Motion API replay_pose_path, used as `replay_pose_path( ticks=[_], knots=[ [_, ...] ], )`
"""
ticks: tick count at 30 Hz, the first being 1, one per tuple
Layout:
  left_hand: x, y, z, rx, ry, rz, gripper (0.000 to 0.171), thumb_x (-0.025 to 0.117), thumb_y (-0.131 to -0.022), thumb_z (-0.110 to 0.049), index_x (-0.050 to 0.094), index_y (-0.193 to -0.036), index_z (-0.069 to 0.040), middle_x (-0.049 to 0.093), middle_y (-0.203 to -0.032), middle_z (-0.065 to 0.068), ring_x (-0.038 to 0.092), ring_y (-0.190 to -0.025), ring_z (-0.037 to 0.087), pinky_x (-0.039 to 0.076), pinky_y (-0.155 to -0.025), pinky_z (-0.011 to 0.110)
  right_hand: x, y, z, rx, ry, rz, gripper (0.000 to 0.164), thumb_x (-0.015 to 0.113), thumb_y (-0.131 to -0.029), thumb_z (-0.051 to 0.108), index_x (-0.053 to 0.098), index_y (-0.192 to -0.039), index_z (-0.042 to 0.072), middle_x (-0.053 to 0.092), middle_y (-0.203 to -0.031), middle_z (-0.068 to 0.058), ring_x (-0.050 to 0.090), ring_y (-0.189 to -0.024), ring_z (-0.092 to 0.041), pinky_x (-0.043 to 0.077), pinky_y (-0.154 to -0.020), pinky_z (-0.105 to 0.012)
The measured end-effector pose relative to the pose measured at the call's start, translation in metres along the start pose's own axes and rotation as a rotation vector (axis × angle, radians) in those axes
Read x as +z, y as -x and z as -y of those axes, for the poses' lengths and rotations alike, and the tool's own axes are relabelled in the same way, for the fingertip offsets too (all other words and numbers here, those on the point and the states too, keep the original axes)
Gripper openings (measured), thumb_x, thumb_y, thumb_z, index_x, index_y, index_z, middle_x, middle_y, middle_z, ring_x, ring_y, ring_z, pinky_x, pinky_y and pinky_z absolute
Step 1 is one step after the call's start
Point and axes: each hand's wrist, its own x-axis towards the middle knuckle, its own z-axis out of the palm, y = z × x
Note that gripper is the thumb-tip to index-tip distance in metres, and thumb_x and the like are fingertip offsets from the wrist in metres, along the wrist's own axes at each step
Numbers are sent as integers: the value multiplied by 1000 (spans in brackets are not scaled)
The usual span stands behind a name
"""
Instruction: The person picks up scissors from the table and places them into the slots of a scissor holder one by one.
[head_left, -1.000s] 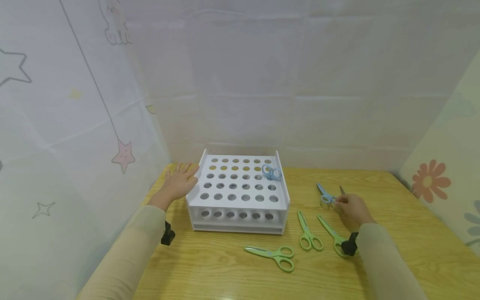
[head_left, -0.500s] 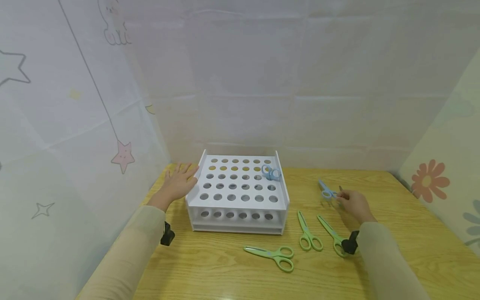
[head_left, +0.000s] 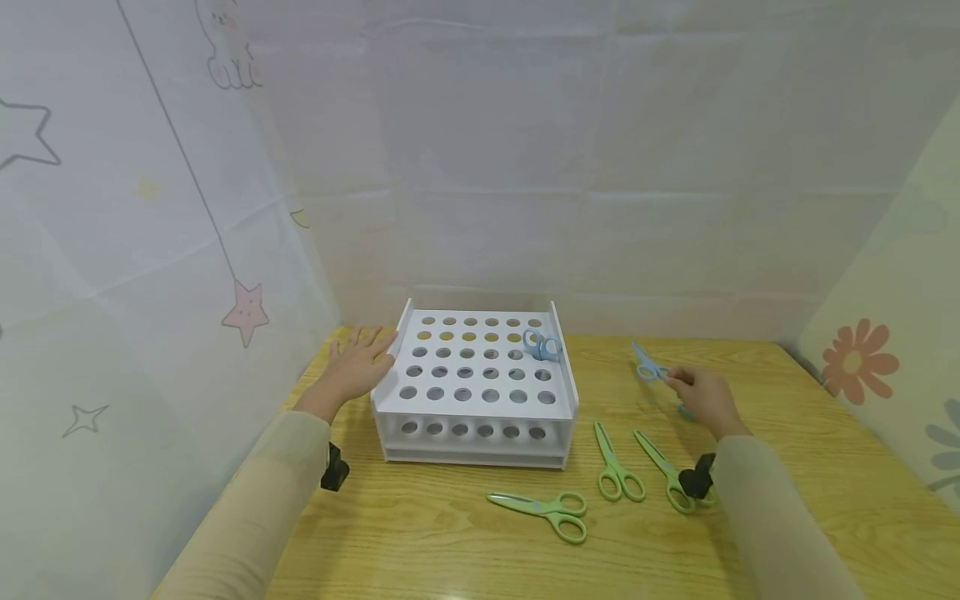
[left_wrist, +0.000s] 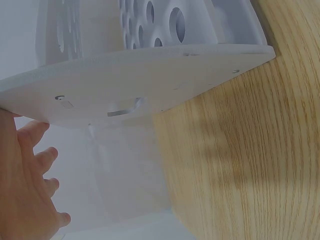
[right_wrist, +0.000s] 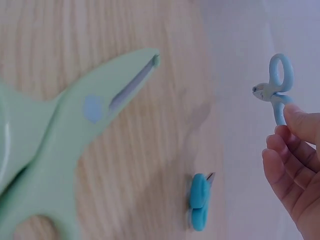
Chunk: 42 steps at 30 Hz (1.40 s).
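My right hand [head_left: 707,402] pinches a pair of light blue scissors [head_left: 645,364] by one handle loop, holding them above the table with the blades pointing away. In the right wrist view, thumb and fingertips meet on the scissors' [right_wrist: 281,75] lower loop. Teal scissors [right_wrist: 199,202] lie on the table below, mostly covered by the hand in the head view. My left hand [head_left: 354,367], fingers spread, rests against the left side wall of the white holed rack [head_left: 450,407]. Another light blue pair of scissors [head_left: 541,345] stands in a hole at the rack's right side, handles up.
Three green scissors lie on the wooden table [head_left: 420,550]: one pair [head_left: 528,504] before the rack, a second pair [head_left: 610,458] to its right, and a third pair [head_left: 660,457] partly under the right wrist. Patterned cloth walls [head_left: 480,167] enclose the back and sides.
My right hand has lifted the light blue scissors off the table and moved slightly up and left, uncovering part of the teal scissors. The left hand and the rack have stayed put.
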Motion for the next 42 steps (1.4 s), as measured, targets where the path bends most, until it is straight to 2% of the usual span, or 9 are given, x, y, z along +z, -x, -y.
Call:
replay_pose_path(
  ticks=[2,5,13,28,36,42],
  knots=[
    [0,0,0,0,-2,0,53,27,-97,-34,27,-146,-14,13,-151,14,-5,-136,39,-8,-99,64,-2,-2,3,-2,-17,-5,26,50,-95,17,58,-106,-6,61,-89,-19,57,-68,-25,48,-57,-34],
    [0,0,0,0,-5,0,53,26,-97,-34,27,-146,-14,13,-151,14,-5,-136,39,-8,-99,64,-5,-5,9,0,-49,-13,27,50,-96,17,58,-107,-6,60,-84,-13,53,-60,-18,45,-50,-28],
    [0,1,0,-1,-6,4,53,26,-97,-35,27,-146,-14,13,-151,14,-6,-136,39,-8,-99,64,-10,-7,24,-12,-52,-45,31,48,-97,18,57,-111,-7,60,-97,-21,58,-73,-24,50,-59,-32],
    [0,0,-1,-11,-3,9,53,27,-97,-35,27,-146,-15,13,-151,14,-5,-136,39,-8,-99,63,-17,-14,45,-98,-53,-130,28,50,-96,19,58,-104,-6,61,-89,-19,57,-67,-24,50,-53,-25],
    [0,0,-1,-10,-3,7,54,27,-97,-36,27,-146,-15,14,-151,14,-5,-136,39,-8,-99,63,-22,-15,58,-92,-57,-155,26,51,-95,20,59,-103,-4,61,-86,-16,54,-62,-20,46,-50,-26],
    [0,0,0,-7,6,3,53,27,-97,-35,27,-146,-16,13,-151,13,-5,-136,39,-10,-99,63,-24,-18,63,-120,-51,-194,26,52,-95,22,60,-101,-2,61,-85,-15,51,-64,-20,44,-51,-26]
  ],
)
